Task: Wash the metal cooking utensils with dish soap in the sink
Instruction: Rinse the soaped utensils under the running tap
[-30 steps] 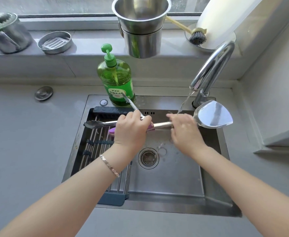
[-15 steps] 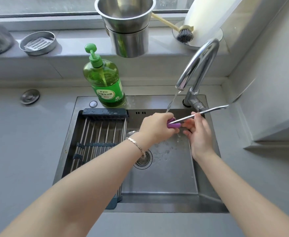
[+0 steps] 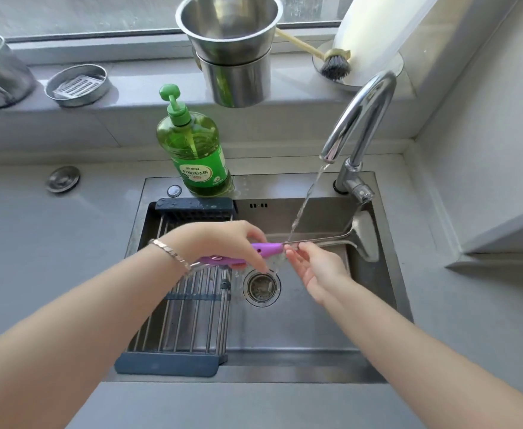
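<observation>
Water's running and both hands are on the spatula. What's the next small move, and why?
Probably draw the spatula leftward with the left hand until the blade sits under the water stream. Right now the stream lands on the shaft just beside the purple handle, where fingertips of the right hand touch it, while the blade lies off to the right, outside the water.

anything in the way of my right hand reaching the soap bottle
Only the spatula itself: its shaft, with the water stream landing on it, crosses in front of the right hand. Past that, nothing visible stands before the dish soap bottle on the sink's back rim.
</observation>
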Motion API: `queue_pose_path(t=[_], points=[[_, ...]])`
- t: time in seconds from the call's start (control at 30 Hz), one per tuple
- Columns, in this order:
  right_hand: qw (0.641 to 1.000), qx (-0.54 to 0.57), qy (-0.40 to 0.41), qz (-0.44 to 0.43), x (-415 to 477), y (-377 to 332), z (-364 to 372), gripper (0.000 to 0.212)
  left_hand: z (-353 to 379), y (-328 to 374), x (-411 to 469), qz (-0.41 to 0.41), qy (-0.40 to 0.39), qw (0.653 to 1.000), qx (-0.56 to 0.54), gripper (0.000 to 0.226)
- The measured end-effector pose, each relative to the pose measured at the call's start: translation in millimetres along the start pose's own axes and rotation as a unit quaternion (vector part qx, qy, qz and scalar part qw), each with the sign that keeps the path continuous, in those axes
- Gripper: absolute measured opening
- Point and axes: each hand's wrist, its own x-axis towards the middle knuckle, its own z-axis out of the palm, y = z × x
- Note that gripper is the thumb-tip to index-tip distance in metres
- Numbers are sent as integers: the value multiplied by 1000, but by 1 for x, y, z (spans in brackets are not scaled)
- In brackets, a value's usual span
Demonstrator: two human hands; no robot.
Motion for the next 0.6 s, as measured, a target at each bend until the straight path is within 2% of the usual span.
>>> queue_pose_path(t=[0.07,0.13,0.2,0.3,0.33,0.37,0.43,0.47,0.53,0.6], points=[[999,25,28,23,6,0,3,23,-2,-5,-7,3,-50,997,-61,33],[996,61,50,52,15,-4,1,27,-3,-7,-11,30,-61,976,-205,38],[988,108,59,96,22,-8,-3,25,1,-9,-8,66,-28,941,-330,53],[965,200,63,157,31,-10,-7,22,12,-1,5,144,64,892,-423,84],[958,225,63,168,33,-10,-6,23,19,7,10,182,93,880,-429,78],[950,247,64,178,37,-9,-4,25,26,17,14,204,135,873,-423,60],[938,282,53,196,41,-5,0,27,36,33,27,190,257,856,-406,26],[934,291,41,203,41,-3,1,27,38,40,33,170,307,840,-413,16],[938,275,14,213,39,1,1,28,40,53,42,136,353,813,-442,21],[950,216,4,226,35,0,-5,29,44,64,51,114,350,815,-447,25]])
